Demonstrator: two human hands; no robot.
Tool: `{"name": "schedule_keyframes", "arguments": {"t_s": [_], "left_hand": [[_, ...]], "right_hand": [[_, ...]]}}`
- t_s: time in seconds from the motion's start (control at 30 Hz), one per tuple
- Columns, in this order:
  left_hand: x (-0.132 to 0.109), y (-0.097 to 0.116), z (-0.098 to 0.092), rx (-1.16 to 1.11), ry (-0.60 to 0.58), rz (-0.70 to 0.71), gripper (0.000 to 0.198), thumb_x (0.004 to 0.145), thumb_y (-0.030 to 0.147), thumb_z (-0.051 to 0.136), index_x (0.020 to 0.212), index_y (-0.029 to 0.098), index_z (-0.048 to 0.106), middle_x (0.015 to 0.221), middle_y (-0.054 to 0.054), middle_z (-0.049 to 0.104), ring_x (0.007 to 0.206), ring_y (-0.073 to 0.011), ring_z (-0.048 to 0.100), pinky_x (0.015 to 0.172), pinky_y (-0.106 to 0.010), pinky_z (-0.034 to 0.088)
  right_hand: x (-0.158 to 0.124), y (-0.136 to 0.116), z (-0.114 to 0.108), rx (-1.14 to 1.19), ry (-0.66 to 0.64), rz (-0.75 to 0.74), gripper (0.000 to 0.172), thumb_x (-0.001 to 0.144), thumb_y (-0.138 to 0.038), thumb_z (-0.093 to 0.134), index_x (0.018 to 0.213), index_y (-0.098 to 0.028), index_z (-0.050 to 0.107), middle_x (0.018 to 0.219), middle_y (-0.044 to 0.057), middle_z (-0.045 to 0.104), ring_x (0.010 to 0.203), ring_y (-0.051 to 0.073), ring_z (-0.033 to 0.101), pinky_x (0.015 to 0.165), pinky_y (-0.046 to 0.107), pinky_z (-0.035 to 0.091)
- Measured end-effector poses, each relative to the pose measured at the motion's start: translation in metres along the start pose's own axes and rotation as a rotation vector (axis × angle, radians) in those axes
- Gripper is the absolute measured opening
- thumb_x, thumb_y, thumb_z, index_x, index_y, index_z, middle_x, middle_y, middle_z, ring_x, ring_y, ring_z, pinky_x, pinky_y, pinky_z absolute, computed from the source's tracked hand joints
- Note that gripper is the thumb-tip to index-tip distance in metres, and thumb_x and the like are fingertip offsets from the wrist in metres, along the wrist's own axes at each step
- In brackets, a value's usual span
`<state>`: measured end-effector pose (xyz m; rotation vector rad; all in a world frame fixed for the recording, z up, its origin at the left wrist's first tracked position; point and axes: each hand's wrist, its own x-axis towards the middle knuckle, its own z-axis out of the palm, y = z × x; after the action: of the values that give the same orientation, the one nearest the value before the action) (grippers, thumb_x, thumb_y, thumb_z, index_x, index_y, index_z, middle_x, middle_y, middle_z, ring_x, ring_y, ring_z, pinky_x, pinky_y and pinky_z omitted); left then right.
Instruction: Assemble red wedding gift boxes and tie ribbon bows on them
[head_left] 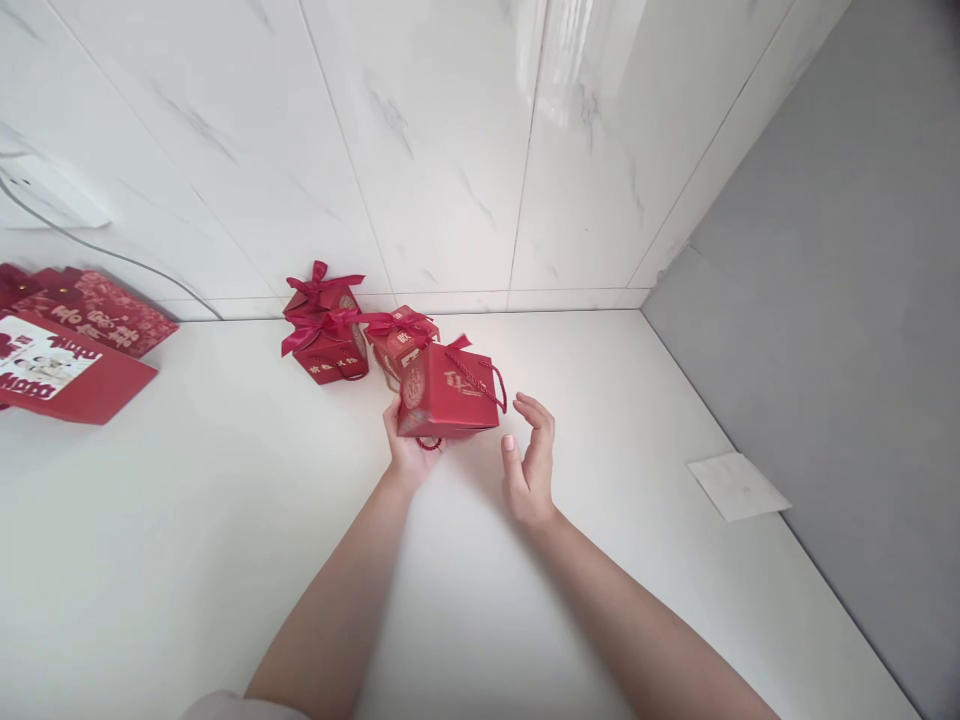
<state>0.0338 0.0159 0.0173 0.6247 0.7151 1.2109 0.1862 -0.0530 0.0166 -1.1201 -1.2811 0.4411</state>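
Note:
A red gift box [454, 395] with gold print and twisted red cord handles is held up in my left hand [409, 450], which supports it from below and at its left end. My right hand [531, 460] is just to the right of the box, fingers curved and apart, holding nothing. Close behind the held box stands another red gift box [397, 345] with a ribbon bow. Left of that are two more bow-tied boxes, a front red box [330, 355] and a rear red box [319, 295] partly hidden by it.
At the far left, several red printed bags or boxes [112, 390] lean together near the tiled wall [435, 150]. A grey cable [112, 250] hangs from a white socket [52, 195]. On the white table [225, 560], a white paper [739, 487] lies against the grey panel [847, 300] at right.

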Motion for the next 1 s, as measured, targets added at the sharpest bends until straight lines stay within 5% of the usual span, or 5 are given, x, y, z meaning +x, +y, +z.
{"name": "schedule_keyframes", "arguments": {"t_s": [0.23,0.4,0.57,0.8,1.0], "left_hand": [[-0.001,-0.008,0.016,0.428,0.066,0.536,0.075,0.073,0.043,0.073,0.139,0.027,0.041,0.147,-0.008,0.042,0.138,-0.0272,0.036,0.111,-0.034,0.033],[-0.003,-0.007,0.014,0.456,0.049,0.495,0.083,0.072,0.043,0.075,0.144,0.023,0.038,0.131,-0.012,0.056,0.127,-0.0271,0.049,0.107,-0.035,0.036],[0.003,-0.002,-0.005,0.329,0.044,0.29,0.082,0.082,0.074,0.039,0.144,0.021,0.038,0.071,-0.004,0.07,0.064,-0.0212,0.067,0.064,-0.033,0.051],[0.003,0.0,-0.004,0.578,0.041,0.234,0.067,0.087,0.065,0.04,0.05,0.014,0.063,0.041,-0.004,0.05,0.039,-0.0102,0.042,0.042,-0.025,0.028],[0.002,-0.004,-0.005,0.533,0.134,0.337,0.047,0.085,0.051,0.057,0.053,0.017,0.056,0.049,0.0,0.05,0.046,-0.0107,0.044,0.046,-0.025,0.029]], "right_hand": [[0.001,0.003,0.001,-0.08,0.057,0.031,0.039,0.095,-0.031,0.046,0.132,-0.027,0.039,0.137,0.012,0.043,0.132,0.027,0.038,0.109,0.055,0.031],[0.002,0.006,0.002,-0.027,0.004,0.09,0.04,0.091,-0.032,0.055,0.128,-0.025,0.042,0.127,0.011,0.049,0.121,0.025,0.047,0.105,0.049,0.038],[0.005,0.008,-0.001,0.155,0.02,0.234,0.038,0.097,-0.039,0.043,0.131,-0.023,0.041,0.137,0.012,0.046,0.127,0.023,0.046,0.106,0.046,0.038],[0.008,0.016,-0.001,0.341,0.114,0.424,0.035,0.097,-0.047,0.039,0.121,-0.024,0.047,0.126,0.01,0.056,0.111,0.021,0.057,0.095,0.041,0.046],[0.009,0.029,0.001,0.426,0.164,0.494,0.035,0.095,-0.05,0.042,0.116,-0.022,0.05,0.127,0.011,0.058,0.11,0.021,0.059,0.091,0.042,0.049]]}}
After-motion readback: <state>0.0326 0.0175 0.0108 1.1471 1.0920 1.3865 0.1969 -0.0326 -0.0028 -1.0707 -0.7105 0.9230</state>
